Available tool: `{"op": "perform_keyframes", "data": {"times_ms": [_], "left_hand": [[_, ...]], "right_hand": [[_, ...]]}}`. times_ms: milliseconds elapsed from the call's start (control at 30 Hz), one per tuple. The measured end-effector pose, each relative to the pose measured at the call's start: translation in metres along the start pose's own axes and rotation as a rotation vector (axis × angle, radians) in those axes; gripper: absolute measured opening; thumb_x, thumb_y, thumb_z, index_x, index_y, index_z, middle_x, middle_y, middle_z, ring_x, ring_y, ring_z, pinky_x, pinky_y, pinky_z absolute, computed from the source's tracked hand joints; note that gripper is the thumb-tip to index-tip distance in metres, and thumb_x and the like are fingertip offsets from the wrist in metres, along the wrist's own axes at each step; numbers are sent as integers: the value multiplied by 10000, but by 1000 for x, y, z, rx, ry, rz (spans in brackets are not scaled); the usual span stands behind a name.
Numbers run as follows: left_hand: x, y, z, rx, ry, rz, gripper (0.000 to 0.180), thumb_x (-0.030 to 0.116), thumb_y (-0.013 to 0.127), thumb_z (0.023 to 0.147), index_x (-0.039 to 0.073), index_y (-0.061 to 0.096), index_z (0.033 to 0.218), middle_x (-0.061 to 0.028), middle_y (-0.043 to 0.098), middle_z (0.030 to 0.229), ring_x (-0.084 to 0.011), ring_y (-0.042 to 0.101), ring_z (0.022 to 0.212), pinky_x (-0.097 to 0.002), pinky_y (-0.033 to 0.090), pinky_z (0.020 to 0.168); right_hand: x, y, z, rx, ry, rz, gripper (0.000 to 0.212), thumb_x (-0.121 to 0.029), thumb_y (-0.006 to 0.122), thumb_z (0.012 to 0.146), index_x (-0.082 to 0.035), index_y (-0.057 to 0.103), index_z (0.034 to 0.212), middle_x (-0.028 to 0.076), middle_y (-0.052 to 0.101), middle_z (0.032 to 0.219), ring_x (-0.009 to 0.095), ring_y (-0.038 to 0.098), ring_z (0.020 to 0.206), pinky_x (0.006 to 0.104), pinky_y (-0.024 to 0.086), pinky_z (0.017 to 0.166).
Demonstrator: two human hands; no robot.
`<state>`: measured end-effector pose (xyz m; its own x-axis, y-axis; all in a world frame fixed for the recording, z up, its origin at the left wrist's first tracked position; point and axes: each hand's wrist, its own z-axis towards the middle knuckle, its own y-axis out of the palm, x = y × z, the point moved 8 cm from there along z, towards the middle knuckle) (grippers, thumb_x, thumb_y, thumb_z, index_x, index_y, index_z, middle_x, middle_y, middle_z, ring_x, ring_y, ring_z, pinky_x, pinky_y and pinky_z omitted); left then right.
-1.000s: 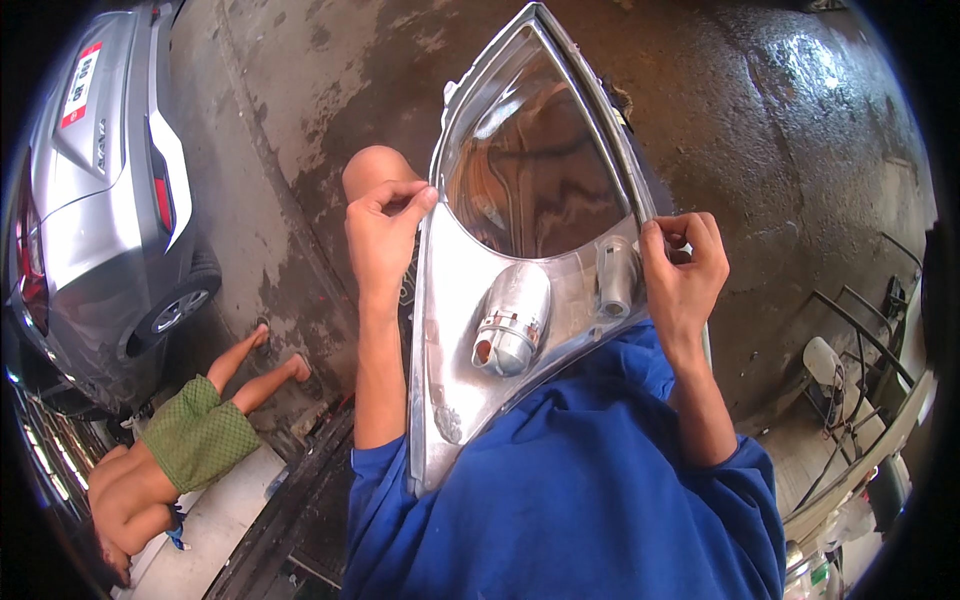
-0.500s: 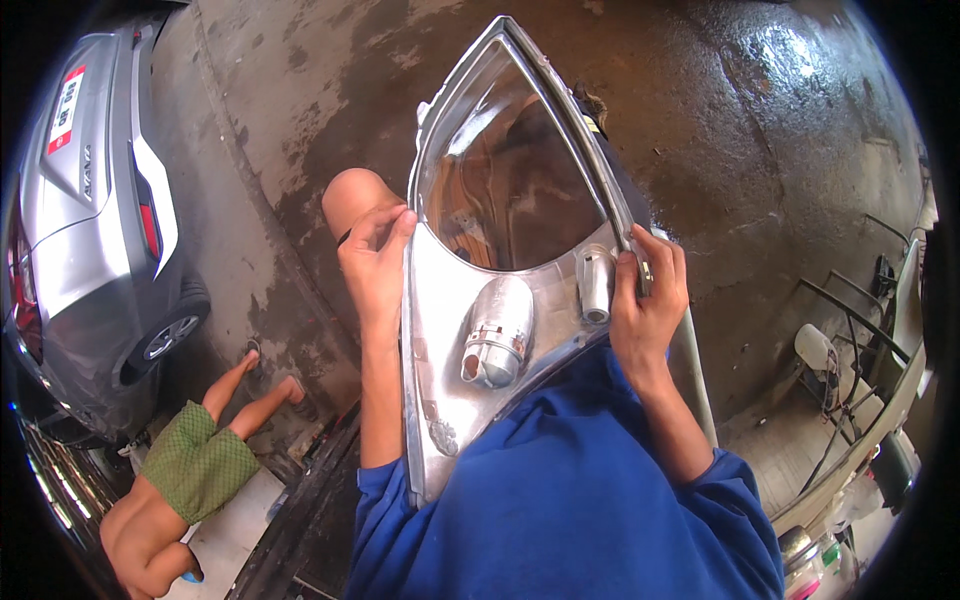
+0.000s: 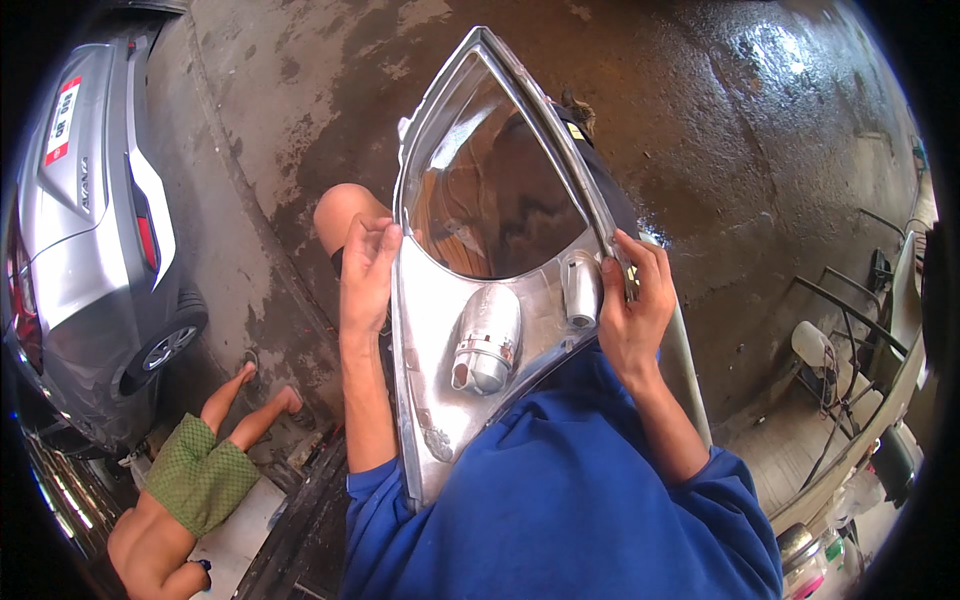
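A silver, wedge-shaped piece that looks like a headlight housing [image 3: 430, 300] lies across my lap with its narrow tip pointing away from me. Its upper half holds a large rounded-triangular, glossy window [image 3: 500, 190]. Lower down are a capsule-shaped silver bulge [image 3: 490, 325] with a ribbed end and a smaller silver tube [image 3: 581, 290]. My left hand [image 3: 368, 280] pinches the left edge between thumb and fingers. On the right edge, beside the small tube, my right hand [image 3: 640, 310] grips the rim, thumb on top. The undersides of both grips are hidden.
A silver car [image 3: 100, 250] stands at far left. Near it, at lower left, a shirtless person in green shorts [image 3: 200, 470] bends over. Wet concrete floor [image 3: 740, 150] stretches ahead. Metal frames and parts [image 3: 840, 350] crowd the right side.
The housing has shifted a little left and its tip has come slightly nearer, both hands moving with it. The shirtless person has moved slightly.
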<state>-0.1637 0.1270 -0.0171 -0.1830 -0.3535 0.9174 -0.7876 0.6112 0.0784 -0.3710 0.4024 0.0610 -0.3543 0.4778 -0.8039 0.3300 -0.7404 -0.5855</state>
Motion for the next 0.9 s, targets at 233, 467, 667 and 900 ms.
{"op": "perform_keyframes", "data": {"times_ms": [233, 467, 667, 900], "left_hand": [[4, 7, -2, 62, 54, 0, 166, 180, 687, 1053, 54, 579, 1062, -94, 742, 975, -108, 692, 871, -253, 554, 753], [3, 2, -4, 116, 57, 122, 199, 199, 678, 1060, 34, 571, 1039, -125, 765, 979, -104, 689, 851, -252, 540, 767], [5, 0, -2, 105, 104, 231, 178, 179, 647, 1076, 26, 561, 1048, -115, 761, 955, -101, 682, 838, -247, 531, 760], [6, 1, -3, 98, 109, 225, 185, 181, 643, 1079, 24, 547, 1073, -111, 756, 980, -93, 673, 870, -241, 522, 779]], "right_hand": [[-1, 0, 1, 1, -3, 18, 310, 67, 676, 914, -4, 701, 1215, 181, 672, 1079, 330, 681, 940, 391, 552, 792], [-4, 0, 2, 13, -26, 15, 332, 77, 683, 892, -7, 699, 1213, 181, 666, 1068, 332, 680, 935, 400, 550, 795], [-5, 0, 3, 10, -24, 8, 330, 84, 678, 885, -2, 698, 1202, 189, 658, 1056, 345, 678, 935, 410, 546, 803], [-6, 1, 4, 13, -49, -2, 323, 80, 677, 884, 1, 696, 1197, 194, 657, 1061, 353, 678, 940, 409, 546, 812]]}}
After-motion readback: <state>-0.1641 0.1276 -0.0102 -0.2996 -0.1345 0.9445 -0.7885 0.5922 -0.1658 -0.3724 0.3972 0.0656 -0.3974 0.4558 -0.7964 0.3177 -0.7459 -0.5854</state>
